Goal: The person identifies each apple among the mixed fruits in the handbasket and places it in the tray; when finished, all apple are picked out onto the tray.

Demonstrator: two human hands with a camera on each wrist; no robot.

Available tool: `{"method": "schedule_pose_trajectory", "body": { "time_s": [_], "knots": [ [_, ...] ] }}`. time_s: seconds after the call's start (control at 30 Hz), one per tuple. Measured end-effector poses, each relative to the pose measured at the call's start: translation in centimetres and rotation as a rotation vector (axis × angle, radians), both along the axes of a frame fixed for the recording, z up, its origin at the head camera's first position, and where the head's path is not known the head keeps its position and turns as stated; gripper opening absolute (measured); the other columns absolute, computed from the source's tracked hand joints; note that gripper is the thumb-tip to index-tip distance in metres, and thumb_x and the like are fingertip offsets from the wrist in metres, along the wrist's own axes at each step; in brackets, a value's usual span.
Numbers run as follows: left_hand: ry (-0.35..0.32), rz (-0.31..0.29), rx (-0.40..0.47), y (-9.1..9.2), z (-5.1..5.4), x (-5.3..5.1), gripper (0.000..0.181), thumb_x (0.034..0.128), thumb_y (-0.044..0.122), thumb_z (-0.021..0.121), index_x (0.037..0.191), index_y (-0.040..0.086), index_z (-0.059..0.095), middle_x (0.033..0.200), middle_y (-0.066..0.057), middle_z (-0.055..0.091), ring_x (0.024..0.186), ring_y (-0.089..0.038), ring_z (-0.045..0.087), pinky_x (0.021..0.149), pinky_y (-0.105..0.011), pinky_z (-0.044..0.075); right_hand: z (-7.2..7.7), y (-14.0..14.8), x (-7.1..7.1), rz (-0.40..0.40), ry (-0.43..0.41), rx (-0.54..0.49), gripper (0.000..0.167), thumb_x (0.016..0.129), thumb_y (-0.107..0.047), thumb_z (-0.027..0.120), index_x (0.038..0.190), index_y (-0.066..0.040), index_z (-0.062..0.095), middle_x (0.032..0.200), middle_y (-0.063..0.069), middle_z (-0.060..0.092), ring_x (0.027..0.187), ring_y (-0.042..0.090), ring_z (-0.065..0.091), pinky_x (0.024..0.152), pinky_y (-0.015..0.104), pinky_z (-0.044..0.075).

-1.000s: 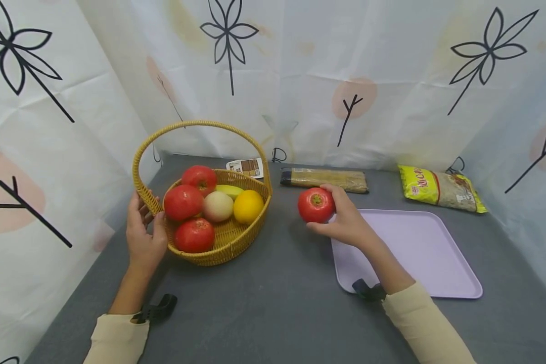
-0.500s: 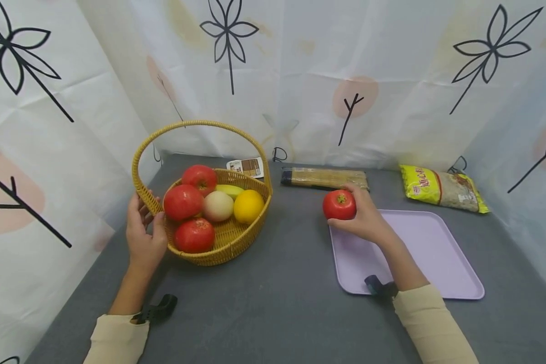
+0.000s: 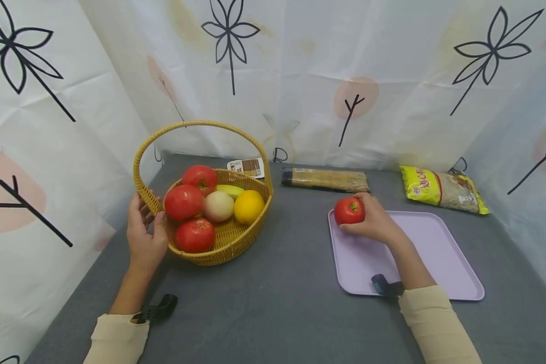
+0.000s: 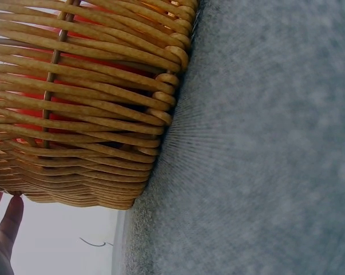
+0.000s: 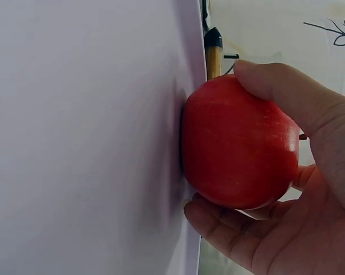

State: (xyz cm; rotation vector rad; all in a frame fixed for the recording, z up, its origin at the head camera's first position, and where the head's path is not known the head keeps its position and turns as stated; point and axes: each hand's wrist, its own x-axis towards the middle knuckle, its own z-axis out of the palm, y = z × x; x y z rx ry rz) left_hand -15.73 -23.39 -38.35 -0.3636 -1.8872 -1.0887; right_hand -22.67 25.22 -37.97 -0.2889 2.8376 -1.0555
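Plainly, right grip [image 3: 376, 220] clasps red fruit [image 3: 348, 211] over tray [image 3: 429, 253], long pack [image 3: 326, 179] behind, left grip [image 3: 146, 242] holding basket [image 3: 232, 252].

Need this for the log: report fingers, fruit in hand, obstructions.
Left fingers hold basket. Right fingers grip red fruit. Over far left corner of lilac tray, contact unclear. Nothing visible between them.

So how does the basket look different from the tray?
The basket is golden and woven, with a tall handle; the tray is smooth and pale purple, with a low rim. The basket is deep and rounded, the tray shallow and rectangular. The left hand grips the basket; the right hand holds a red fruit at the tray's corner. Both rest on the table.
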Motion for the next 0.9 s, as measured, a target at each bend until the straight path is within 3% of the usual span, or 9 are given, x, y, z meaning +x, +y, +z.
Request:
{"method": "schedule_pose_trajectory", "body": {
  "time_s": [0.57, 0.9],
  "knots": [
    [0.022, 0.004, -0.016, 0.1, 0.0, 0.0, 0.057, 0.0848, -0.025, 0.055, 0.139, -0.016, 0.04, 0.13, -0.034, 0.052, 0.12, -0.007, 0.055, 0.095, -0.019, 0.046, 0.3, -0.9, 0.2, 0.021, 0.002, 0.023, 0.092, 0.079, -0.029, 0.083, 0.151, -0.004, 0.032, 0.14, 0.027, 0.037, 0.125, 0.046, 0.04, 0.09, 0.06, 0.051],
    [0.005, 0.009, -0.012, 0.1, 0.1, 0.1, 0.057, 0.0854, -0.025, 0.055, 0.14, -0.015, 0.039, 0.131, -0.033, 0.052, 0.12, -0.005, 0.054, 0.095, -0.019, 0.046, 1.1, -2.1, 0.8, -0.023, 0.033, 0.09, 0.081, 0.085, -0.029, 0.078, 0.149, -0.002, 0.038, 0.141, 0.028, 0.038, 0.126, 0.047, 0.04, 0.093, 0.063, 0.048]
  ]
}}
